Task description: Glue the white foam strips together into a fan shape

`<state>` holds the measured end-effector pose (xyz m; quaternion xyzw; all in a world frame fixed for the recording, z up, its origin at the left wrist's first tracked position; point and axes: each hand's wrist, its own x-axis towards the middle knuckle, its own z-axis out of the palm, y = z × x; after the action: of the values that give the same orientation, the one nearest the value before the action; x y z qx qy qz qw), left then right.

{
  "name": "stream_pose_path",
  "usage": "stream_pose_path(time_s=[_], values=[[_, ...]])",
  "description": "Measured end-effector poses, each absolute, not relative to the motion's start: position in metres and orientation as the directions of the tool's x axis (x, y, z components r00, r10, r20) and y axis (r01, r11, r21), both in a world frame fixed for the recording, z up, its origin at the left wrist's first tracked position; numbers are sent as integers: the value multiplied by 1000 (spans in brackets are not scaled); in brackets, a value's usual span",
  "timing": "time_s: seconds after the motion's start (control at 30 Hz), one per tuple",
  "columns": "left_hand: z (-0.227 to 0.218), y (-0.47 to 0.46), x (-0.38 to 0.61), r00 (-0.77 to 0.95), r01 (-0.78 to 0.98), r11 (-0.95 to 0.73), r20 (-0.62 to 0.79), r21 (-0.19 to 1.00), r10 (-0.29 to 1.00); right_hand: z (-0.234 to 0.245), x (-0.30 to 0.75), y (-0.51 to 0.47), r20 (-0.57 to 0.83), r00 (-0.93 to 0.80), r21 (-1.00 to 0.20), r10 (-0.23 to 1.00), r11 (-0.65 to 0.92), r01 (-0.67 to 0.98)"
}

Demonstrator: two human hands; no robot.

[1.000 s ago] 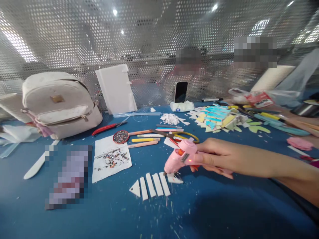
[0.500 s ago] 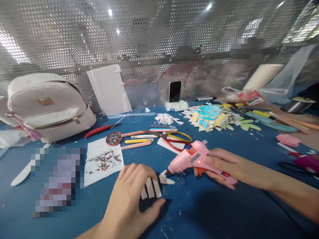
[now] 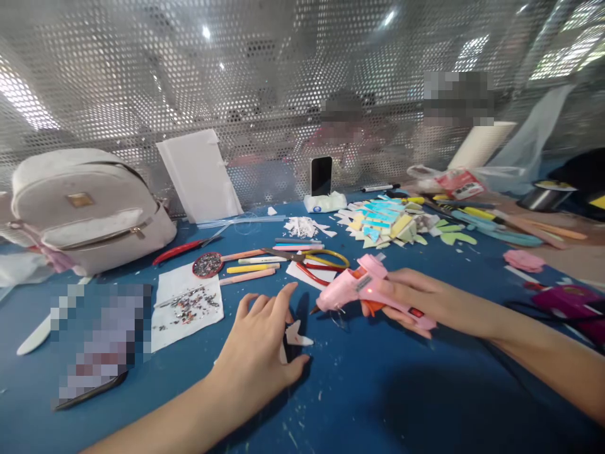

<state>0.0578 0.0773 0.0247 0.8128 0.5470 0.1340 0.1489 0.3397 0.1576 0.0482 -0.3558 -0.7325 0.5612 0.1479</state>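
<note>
My right hand (image 3: 416,299) is wrapped around the handle of a pink hot glue gun (image 3: 354,287). The gun's dark nozzle points left and down, apart from any paper, with a thin glue thread hanging below. My left hand (image 3: 265,340) is open over the table, index finger stretched forward and thumb held apart. Between thumb and index finger lies a small jagged white scrap (image 3: 297,335) on the blue table. Part of a pale strip (image 3: 283,353) shows beside the left hand; the hand hides the rest.
Behind my hands lie scissors (image 3: 331,257), several markers (image 3: 250,269) and a heap of cut coloured pieces (image 3: 387,221). A white sheet (image 3: 163,318) with dark bits lies left, before a backpack (image 3: 89,208). A phone (image 3: 321,176) stands by the perforated metal screen (image 3: 265,75).
My left hand has shifted forward and its fingers have spread, covering most of the pale strips. The glue gun's nozzle has come away from the white scrap. The view has turned slightly right.
</note>
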Motion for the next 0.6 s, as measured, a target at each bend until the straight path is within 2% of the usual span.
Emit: stream_pose_path(time_s=[0.43,0.6], values=[[21,75,60,372,871,-382,92,309,924,47,338,155,-159,-729,-941,666,122,317],[20,74,59,382,876,-397,109,273,918,48,335,153,-190,-730,-939,657,94,330]])
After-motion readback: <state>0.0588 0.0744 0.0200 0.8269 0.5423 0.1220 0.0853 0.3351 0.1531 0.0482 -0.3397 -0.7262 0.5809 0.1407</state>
